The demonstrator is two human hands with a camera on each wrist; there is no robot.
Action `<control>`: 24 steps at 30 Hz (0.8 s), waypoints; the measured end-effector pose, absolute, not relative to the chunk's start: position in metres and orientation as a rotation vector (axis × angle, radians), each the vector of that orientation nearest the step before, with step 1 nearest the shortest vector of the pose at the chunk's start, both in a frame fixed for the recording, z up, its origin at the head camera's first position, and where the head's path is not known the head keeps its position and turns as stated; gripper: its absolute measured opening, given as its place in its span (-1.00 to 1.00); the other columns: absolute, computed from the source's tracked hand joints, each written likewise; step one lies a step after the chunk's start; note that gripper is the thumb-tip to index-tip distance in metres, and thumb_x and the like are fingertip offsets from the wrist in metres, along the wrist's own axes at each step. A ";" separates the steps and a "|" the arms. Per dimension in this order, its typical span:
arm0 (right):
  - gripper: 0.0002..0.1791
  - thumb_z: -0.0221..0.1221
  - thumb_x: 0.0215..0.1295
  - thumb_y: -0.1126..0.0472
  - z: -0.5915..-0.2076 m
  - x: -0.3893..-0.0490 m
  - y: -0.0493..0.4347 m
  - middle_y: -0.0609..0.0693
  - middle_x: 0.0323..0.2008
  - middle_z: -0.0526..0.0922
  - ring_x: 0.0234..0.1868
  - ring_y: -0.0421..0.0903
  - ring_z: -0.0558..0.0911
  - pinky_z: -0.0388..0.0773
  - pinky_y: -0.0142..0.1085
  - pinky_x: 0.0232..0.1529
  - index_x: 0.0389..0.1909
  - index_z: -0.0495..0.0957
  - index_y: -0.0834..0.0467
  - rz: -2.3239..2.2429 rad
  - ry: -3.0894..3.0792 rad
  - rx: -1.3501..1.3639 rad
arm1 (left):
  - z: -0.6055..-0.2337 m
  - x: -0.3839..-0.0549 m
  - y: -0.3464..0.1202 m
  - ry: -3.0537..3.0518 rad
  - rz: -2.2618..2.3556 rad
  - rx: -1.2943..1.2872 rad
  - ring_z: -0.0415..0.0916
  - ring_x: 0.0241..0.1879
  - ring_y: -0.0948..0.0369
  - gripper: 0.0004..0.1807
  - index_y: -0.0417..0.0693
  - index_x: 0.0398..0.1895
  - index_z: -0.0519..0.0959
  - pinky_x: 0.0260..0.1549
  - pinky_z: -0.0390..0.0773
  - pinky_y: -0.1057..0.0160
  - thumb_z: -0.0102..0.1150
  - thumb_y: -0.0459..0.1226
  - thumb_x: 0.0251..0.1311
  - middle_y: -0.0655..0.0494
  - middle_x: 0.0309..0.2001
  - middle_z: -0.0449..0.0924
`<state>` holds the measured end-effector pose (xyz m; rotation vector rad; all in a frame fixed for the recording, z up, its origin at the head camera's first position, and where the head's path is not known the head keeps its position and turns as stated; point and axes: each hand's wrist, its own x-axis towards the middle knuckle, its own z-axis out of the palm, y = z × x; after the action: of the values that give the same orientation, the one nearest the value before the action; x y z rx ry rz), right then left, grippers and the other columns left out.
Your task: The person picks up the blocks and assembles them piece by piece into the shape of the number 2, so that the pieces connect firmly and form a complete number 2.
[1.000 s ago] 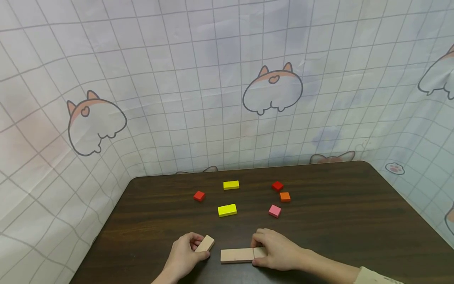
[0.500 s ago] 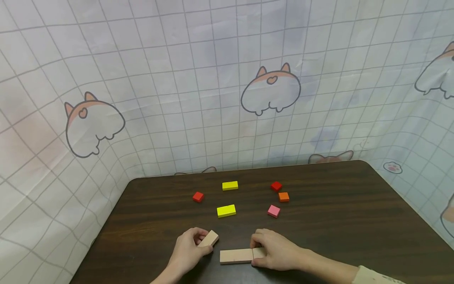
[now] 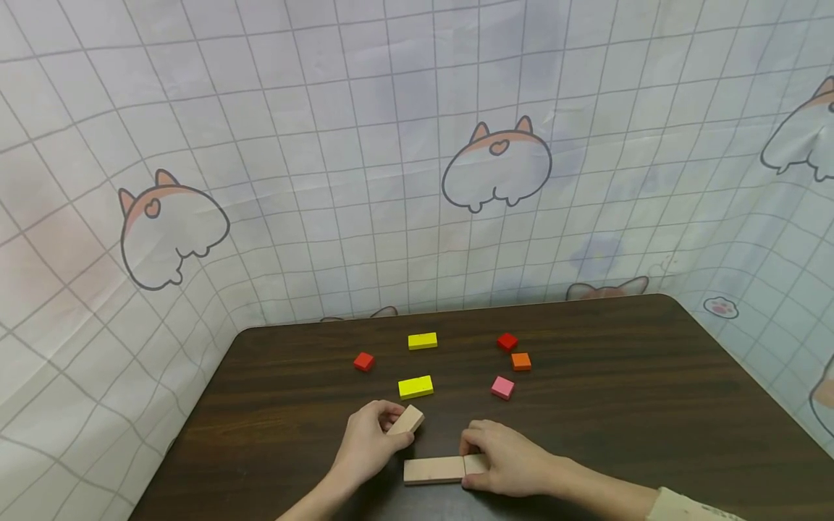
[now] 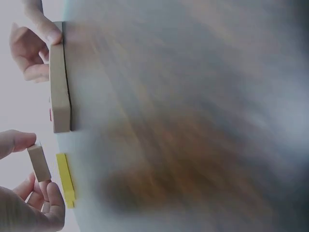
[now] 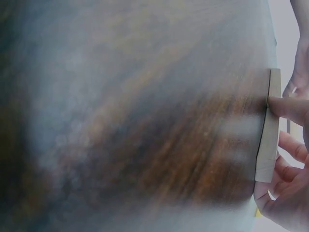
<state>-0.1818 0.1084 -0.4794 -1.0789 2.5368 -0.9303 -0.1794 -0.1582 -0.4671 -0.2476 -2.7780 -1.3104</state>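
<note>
My left hand (image 3: 373,441) pinches a plain wooden block (image 3: 407,420) between thumb and fingers, tilted. In the left wrist view this block (image 4: 39,163) is off the table. Just below and to the right, a second plain wooden block (image 3: 434,470) lies flat, end to end with a third wooden block (image 3: 476,464). My right hand (image 3: 504,459) grips that third block across its sides at the seam, covering its right end. In the right wrist view my right thumb and fingers (image 5: 289,108) touch the row.
On the dark table (image 3: 619,405), farther back, lie two yellow blocks (image 3: 415,387), a red block (image 3: 364,361) at left, and another red block (image 3: 507,341), an orange block (image 3: 521,362) and a pink block (image 3: 502,388) at right. A patterned cloth (image 3: 326,181) hangs behind.
My left hand has moved right and farther from me with its wooden block, now above the left end of the row. My right hand and the two lying blocks have stayed put.
</note>
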 end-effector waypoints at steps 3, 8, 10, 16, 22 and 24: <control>-0.78 0.43 0.25 -0.03 -0.480 -0.182 0.109 -0.30 -0.32 0.44 -0.31 -0.33 0.42 0.41 -0.40 -0.30 -0.23 0.58 -0.11 -0.932 2.537 -1.088 | -0.467 -0.182 -0.150 -2.770 -1.324 -0.262 0.46 -0.32 0.22 -0.60 -0.23 -0.10 0.68 -0.34 0.46 0.29 0.56 -0.32 -0.04 0.12 -0.24 0.61; -0.78 0.43 0.25 -0.02 -0.480 -0.182 0.109 -0.31 -0.32 0.44 -0.31 -0.33 0.41 0.40 -0.40 -0.31 -0.24 0.58 -0.11 -0.935 2.542 -1.104 | -0.466 -0.184 -0.139 -2.777 -1.358 -0.292 0.46 -0.33 0.22 -0.60 -0.24 -0.09 0.68 -0.35 0.48 0.29 0.56 -0.34 -0.04 0.12 -0.25 0.61; -0.78 0.43 0.25 -0.02 -0.481 -0.182 0.109 -0.31 -0.32 0.44 -0.31 -0.34 0.41 0.40 -0.41 -0.31 -0.24 0.58 -0.11 -0.937 2.544 -1.108 | -0.467 -0.185 -0.135 -2.781 -1.372 -0.308 0.47 -0.33 0.22 -0.60 -0.24 -0.10 0.67 -0.35 0.49 0.29 0.56 -0.35 -0.04 0.12 -0.25 0.60; -0.78 0.43 0.25 -0.02 -0.481 -0.180 0.109 -0.31 -0.31 0.44 -0.31 -0.34 0.41 0.40 -0.41 -0.31 -0.24 0.58 -0.11 -0.939 2.547 -1.114 | -0.470 -0.185 -0.130 -2.796 -1.381 -0.326 0.47 -0.36 0.22 -0.62 -0.27 -0.13 0.66 -0.38 0.50 0.31 0.56 -0.37 -0.05 0.11 -0.29 0.58; -0.78 0.43 0.25 -0.03 -0.480 -0.181 0.109 -0.31 -0.31 0.44 -0.31 -0.33 0.41 0.41 -0.40 -0.31 -0.24 0.58 -0.10 -0.936 2.545 -1.098 | -0.475 -0.184 -0.128 -2.855 -1.348 -0.338 0.45 -0.39 0.25 -0.63 -0.24 -0.18 0.65 -0.42 0.48 0.33 0.59 -0.34 -0.07 0.13 -0.34 0.56; -0.78 0.43 0.25 -0.03 -0.480 -0.181 0.109 -0.31 -0.31 0.45 -0.31 -0.33 0.42 0.41 -0.40 -0.31 -0.24 0.58 -0.10 -0.939 2.542 -1.088 | -0.476 -0.183 -0.128 -2.869 -1.338 -0.350 0.44 -0.40 0.25 -0.63 -0.23 -0.20 0.65 -0.44 0.47 0.34 0.60 -0.34 -0.08 0.14 -0.36 0.54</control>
<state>-0.1810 0.1087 -0.4803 -1.0880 2.5423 -0.9391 -0.1833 -0.1281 -0.4760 -0.3501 -2.8691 -1.3377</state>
